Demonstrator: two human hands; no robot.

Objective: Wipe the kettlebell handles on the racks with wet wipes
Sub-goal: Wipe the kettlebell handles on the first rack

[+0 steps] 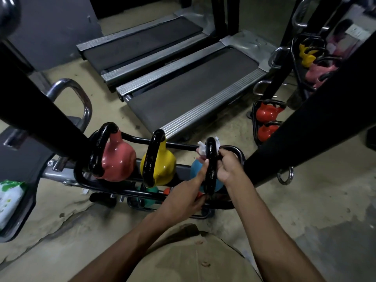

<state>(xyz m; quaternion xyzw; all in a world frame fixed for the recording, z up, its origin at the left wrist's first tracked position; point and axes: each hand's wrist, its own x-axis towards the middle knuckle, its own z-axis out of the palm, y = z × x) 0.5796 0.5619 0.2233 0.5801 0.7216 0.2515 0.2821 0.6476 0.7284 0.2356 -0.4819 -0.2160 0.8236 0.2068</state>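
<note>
Three kettlebells sit in a row on the rack (183, 146): a pink kettlebell (118, 159), a yellow kettlebell (162, 165) and a blue kettlebell (196, 167) at the 3 o'clock end. The blue one's black handle (211, 159) stands tall, running from 12 o'clock down to 6 o'clock. The right hand (228, 166) is curled round its top part, squeezing a white wet wipe (202, 149) against it. The left hand (184, 193) pinches the low part between finger and thumb. The handle lies between both hands, so the wipe can likely slide down toward 6 o'clock next.
</note>
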